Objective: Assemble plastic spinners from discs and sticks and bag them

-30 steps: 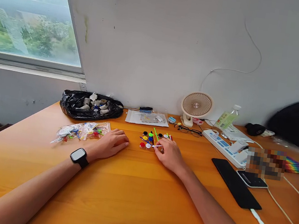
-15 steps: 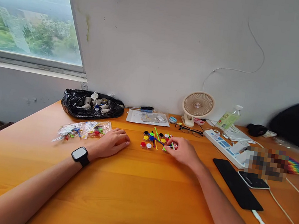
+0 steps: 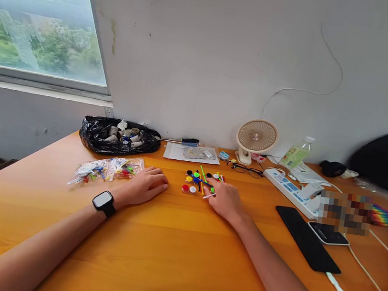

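Observation:
My left hand lies on the wooden table with its fingers loosely stretched out and nothing in them, beside clear plastic bags of colourful small parts. My right hand is over the right side of a group of small plastic pieces, its fingers closed on a thin white plastic stick that sticks out to the left. Next to it lie a red disc, a white disc, a yellow disc, and several coloured sticks such as a yellow-green one. My right hand hides some of the pieces.
Along the wall stand a black bag of grey tubular parts, papers, a screwdriver, a small fan and glasses. To the right are a power strip, a bottle, a black power bank and cables.
My right hand has moved left and a little toward me over the pieces, carrying the white stick. My left hand has stayed in place.

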### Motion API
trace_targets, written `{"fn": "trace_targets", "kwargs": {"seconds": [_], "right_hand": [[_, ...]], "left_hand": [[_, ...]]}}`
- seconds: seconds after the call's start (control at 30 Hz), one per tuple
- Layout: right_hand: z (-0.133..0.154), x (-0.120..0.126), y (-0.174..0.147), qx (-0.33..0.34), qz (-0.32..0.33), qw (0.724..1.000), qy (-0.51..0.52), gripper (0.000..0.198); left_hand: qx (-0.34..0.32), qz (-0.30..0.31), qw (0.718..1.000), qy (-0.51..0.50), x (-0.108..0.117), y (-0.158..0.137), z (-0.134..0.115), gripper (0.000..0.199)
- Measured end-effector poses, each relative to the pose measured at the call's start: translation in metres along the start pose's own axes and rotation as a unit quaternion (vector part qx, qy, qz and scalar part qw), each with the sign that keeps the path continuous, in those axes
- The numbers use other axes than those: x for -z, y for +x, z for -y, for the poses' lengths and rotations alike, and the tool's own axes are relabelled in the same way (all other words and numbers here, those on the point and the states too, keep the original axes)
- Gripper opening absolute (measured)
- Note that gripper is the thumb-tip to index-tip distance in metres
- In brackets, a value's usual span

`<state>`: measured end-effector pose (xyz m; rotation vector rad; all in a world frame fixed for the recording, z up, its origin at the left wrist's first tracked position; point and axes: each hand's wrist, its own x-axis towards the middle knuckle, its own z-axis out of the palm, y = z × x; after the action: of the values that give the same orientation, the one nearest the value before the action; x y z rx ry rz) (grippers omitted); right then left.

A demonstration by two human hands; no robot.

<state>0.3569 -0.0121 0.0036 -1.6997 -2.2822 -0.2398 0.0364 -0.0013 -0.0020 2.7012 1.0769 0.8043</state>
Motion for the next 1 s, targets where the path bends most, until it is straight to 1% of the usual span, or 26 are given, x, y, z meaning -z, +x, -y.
{"fn": "trace_targets", "kwargs": {"seconds": [0.1, 0.27, 0.4, 0.5, 0.6, 0.67, 0.77, 0.83, 0.93, 1.0], "right_hand": [[0.005, -0.007, 0.002, 0.007, -0.004, 1.0, -0.026, 0.027], [0.006, -0.014, 0.003, -0.009, -0.016, 0.999, -0.044, 0.022], [0.007, -0.014, 0.003, -0.012, -0.029, 0.998, -0.046, 0.02], [0.007, -0.01, 0.003, -0.015, -0.046, 0.998, -0.042, 0.02], [0.009, -0.003, 0.005, -0.041, -0.077, 0.996, -0.019, 0.021], [0.011, 0.0, 0.005, -0.081, -0.091, 0.992, 0.011, 0.019], [0.011, 0.004, 0.007, -0.149, -0.071, 0.984, 0.066, 0.015], [0.009, 0.006, 0.007, -0.172, -0.051, 0.979, 0.096, 0.018], [0.002, 0.011, 0.008, -0.176, -0.039, 0.976, 0.119, 0.026], [-0.004, 0.014, 0.007, -0.167, -0.022, 0.978, 0.122, 0.025]], "left_hand": [[-0.001, 0.001, 1.0, 0.004, 0.0, 0.0, 0.0, 0.026], [0.002, 0.005, 1.0, 0.005, -0.002, 0.0, 0.001, 0.025], [0.0, 0.004, 1.0, 0.007, -0.002, 0.0, 0.002, 0.024], [-0.003, 0.006, 1.0, 0.009, -0.002, 0.0, 0.002, 0.024], [-0.003, 0.002, 1.0, 0.005, -0.001, 0.0, 0.001, 0.024], [-0.002, -0.001, 1.0, 0.002, -0.001, 0.0, 0.001, 0.024], [0.003, 0.005, 1.0, 0.002, -0.001, 0.0, 0.002, 0.024], [0.005, 0.011, 1.0, 0.001, -0.001, -0.001, 0.003, 0.024], [0.005, 0.011, 1.0, 0.0, -0.001, -0.001, 0.002, 0.025], [0.006, 0.009, 1.0, -0.002, -0.001, 0.0, 0.002, 0.025]]}}
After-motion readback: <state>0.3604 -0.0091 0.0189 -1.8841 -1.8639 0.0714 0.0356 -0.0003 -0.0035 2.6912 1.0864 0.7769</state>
